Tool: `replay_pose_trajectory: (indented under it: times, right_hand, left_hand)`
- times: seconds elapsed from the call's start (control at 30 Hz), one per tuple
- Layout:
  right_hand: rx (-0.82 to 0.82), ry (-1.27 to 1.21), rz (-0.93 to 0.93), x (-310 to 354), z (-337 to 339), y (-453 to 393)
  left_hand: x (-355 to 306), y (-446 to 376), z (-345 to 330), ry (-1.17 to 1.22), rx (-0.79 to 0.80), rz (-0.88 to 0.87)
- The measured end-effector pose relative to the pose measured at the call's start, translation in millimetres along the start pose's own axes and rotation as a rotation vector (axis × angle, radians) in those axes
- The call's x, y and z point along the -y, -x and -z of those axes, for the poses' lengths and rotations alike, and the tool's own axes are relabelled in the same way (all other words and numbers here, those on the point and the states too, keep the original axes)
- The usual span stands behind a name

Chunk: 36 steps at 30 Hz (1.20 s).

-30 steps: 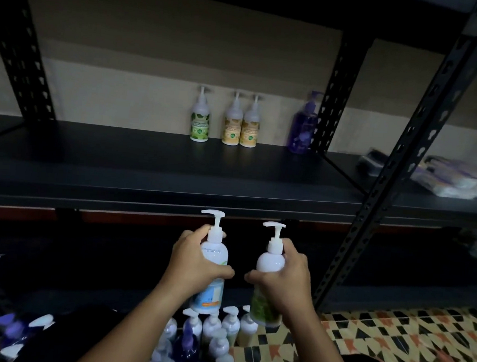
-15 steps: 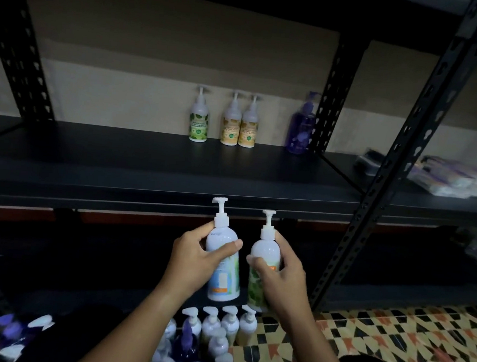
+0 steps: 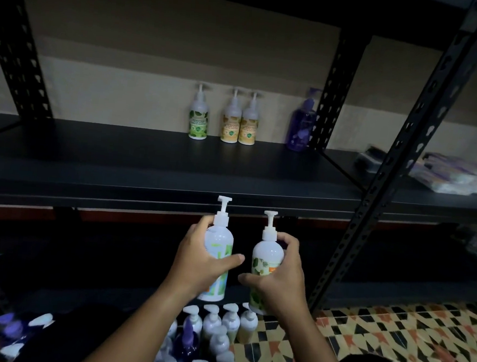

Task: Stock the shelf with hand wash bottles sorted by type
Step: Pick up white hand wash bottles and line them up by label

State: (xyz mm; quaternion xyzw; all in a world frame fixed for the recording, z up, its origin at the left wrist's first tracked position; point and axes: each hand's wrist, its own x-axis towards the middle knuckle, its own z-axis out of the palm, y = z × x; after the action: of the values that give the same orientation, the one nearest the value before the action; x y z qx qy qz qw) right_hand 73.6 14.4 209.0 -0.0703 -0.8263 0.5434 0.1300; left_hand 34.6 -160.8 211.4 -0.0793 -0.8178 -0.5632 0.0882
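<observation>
Left hand (image 3: 196, 263) and right hand (image 3: 278, 281) each hold an upright pump bottle below the shelf (image 3: 146, 173)

labels: white pump bottle with green leaf label on my shelf (image 3: 199, 116) | words too blurry for me to read | other bottles the same

**Two bottles held below the shelf edge**

Four bottles stand at the back of the shelf (image 3: 147, 162): a single bottle (image 3: 199, 114) leftmost, a touching pair (image 3: 240, 119) just right of it, and a lone bottle (image 3: 302, 126) well to the right beside the rear upright (image 3: 327, 102). Flat packs (image 3: 457, 178) lie on the shelf right of the front upright (image 3: 399, 153). In front of and below the shelf edge, the left hand (image 3: 201, 263) and right hand (image 3: 278, 275) each hold an upright bottle, left bottle (image 3: 218, 242) beside right bottle (image 3: 267, 257), apart. Below them, a cluster of bottles (image 3: 213, 339) stands on the floor (image 3: 390, 335).
</observation>
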Motion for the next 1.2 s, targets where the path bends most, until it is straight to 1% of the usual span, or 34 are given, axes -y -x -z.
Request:
replay_pose_trajectory:
  times: [0.13, 0.3, 0.43, 0.5, 0.57, 0.7, 0.83, 0.97, 1.2]
  right_hand:
    - [-0.059, -0.029, -0.005, -4, 2, 0]
    - [-0.083, -0.076, 0.032, -2, 6, 5]
    - [-0.077, -0.126, 0.012, 1, 4, 6]
    - [-0.062, -0.148, 0.001, 4, 5, 6]
    - [-0.04, -0.157, -0.001, 6, 5, 7]
    - [-0.009, -0.149, -0.016, 12, 6, 8]
    - [-0.029, -0.168, -0.023, 14, 10, 11]
    - [-0.066, -0.182, 0.025, 12, 12, 12]
    - [-0.05, -0.265, 0.057, 11, 10, 10]
  left_hand:
    - [-1, 0, -3, -0.005, -0.008, 0.03]
    - [0, 0, 0, 0.124, -0.01, 0.085]
    - [-4, 1, 0, 0.21, 0.108, 0.079]
    - [-6, 2, -3, 0.22, 0.136, 0.064]
    - [-7, 4, -5, 0.214, 0.138, 0.032]
    - [-6, 3, -5, 0.243, 0.135, 0.035]
    - [-4, 3, -3, 0.188, 0.126, 0.027]
    - [-2, 0, 1, 0.209, 0.059, 0.038]
    - [-5, 0, 3, 0.31, 0.07, 0.013]
